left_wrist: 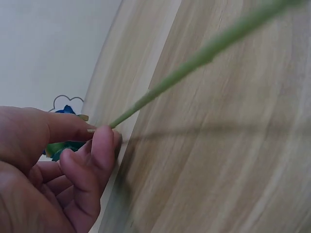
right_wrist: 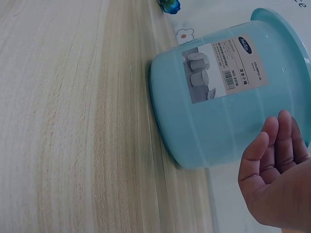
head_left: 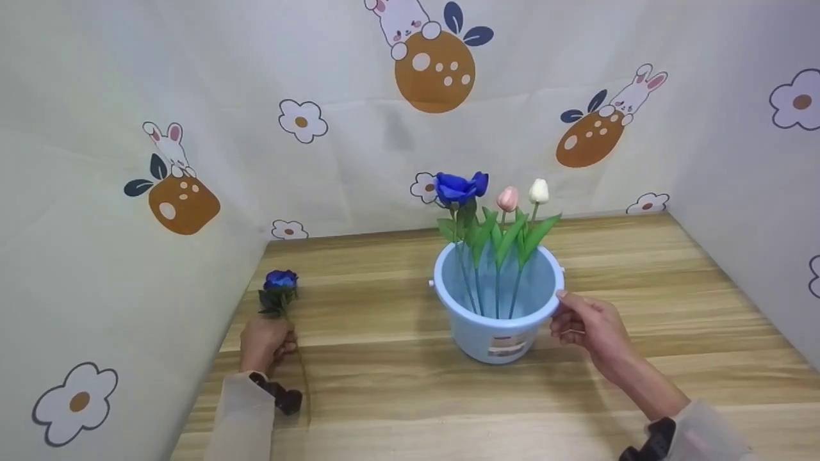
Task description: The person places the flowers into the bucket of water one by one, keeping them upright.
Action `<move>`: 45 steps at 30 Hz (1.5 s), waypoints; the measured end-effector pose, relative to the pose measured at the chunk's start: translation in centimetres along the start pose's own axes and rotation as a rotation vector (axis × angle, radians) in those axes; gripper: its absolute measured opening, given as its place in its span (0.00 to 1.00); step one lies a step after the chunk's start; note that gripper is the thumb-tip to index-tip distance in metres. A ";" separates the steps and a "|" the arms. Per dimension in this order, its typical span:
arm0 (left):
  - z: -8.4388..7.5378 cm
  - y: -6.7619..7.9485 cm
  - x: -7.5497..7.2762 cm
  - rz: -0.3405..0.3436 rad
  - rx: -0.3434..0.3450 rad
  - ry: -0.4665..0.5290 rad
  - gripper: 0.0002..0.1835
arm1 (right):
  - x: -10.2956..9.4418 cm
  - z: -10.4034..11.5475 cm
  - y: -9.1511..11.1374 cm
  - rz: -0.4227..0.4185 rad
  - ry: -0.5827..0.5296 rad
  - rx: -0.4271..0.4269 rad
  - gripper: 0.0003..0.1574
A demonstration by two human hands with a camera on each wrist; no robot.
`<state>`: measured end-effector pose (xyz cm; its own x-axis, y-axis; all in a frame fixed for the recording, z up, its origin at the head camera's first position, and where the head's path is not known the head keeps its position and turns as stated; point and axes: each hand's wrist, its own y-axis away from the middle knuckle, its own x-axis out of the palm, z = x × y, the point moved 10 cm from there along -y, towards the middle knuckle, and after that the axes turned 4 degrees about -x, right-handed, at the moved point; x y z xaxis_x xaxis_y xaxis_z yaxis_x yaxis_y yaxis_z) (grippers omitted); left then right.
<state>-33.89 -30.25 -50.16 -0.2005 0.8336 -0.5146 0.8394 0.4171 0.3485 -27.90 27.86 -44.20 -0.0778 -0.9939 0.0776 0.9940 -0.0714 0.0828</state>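
Observation:
At the left of the head view, my left hand pinches the stem of a blue artificial rose. Its bloom points away from me, and the bare stem runs back toward the near side. A light blue bucket stands upright on the table, right of centre. My right hand holds the bucket's right rim, thumb at the edge and fingers curled below it. Inside the bucket lean blue roses, a pink tulip and a white tulip, all with green leaves.
The wood-grain table is bounded at the back and both sides by pale cloth printed with rabbits, oranges and flowers. A printed label is stuck on the bucket's wall. Dark straps circle both wrists.

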 end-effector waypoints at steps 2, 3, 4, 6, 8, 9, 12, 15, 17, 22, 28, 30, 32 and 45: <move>0.0 0.1 0.1 0.005 -0.006 0.008 0.09 | 0.0 0.0 0.0 0.000 0.000 0.000 0.24; 0.1 0.1 0.2 0.007 -0.008 0.015 0.09 | 0.0 0.0 0.0 0.001 0.000 0.001 0.24; 0.0 0.2 0.2 0.010 -0.011 0.019 0.09 | 0.0 0.0 0.0 0.002 0.000 0.001 0.24; 0.1 0.3 0.4 0.026 -0.021 0.056 0.09 | 0.0 0.0 0.0 0.003 0.002 0.001 0.24; 0.0 0.5 0.6 0.044 -0.026 0.103 0.09 | 0.0 0.0 0.0 0.004 0.003 0.003 0.24; -0.2 0.6 0.7 0.055 -0.024 0.129 0.09 | 0.0 0.0 0.0 0.003 0.004 0.003 0.24; -0.9 0.8 1.3 0.111 0.009 0.213 0.09 | 0.0 0.1 0.0 0.000 -0.006 -0.005 0.23; -1.6 1.1 1.9 0.167 0.037 0.279 0.09 | 0.1 0.2 0.0 0.001 -0.015 -0.015 0.23; -2.0 1.3 2.2 0.186 0.042 0.296 0.10 | 0.1 0.2 0.0 0.001 -0.019 -0.017 0.23; -2.6 1.6 2.6 0.214 0.043 0.303 0.14 | 0.1 0.2 0.0 -0.001 -0.015 -0.009 0.23; -3.1 1.9 2.9 0.230 0.028 0.321 0.15 | 0.1 0.1 0.1 0.000 -0.013 -0.002 0.23; -3.4 2.0 3.0 0.227 0.027 0.326 0.15 | 0.1 0.1 0.1 0.000 -0.013 -0.002 0.23; -3.8 2.1 3.0 0.224 0.030 0.325 0.14 | 0.0 0.2 0.1 -0.002 -0.009 -0.002 0.23; -6.2 2.6 3.5 0.262 0.068 0.400 0.17 | 0.0 0.2 0.1 -0.011 0.003 -0.003 0.23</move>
<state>-35.51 -23.98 -46.20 -0.1454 0.9869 -0.0700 0.9162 0.1610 0.3668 -27.80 27.88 -44.03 -0.0881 -0.9933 0.0742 0.9933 -0.0820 0.0808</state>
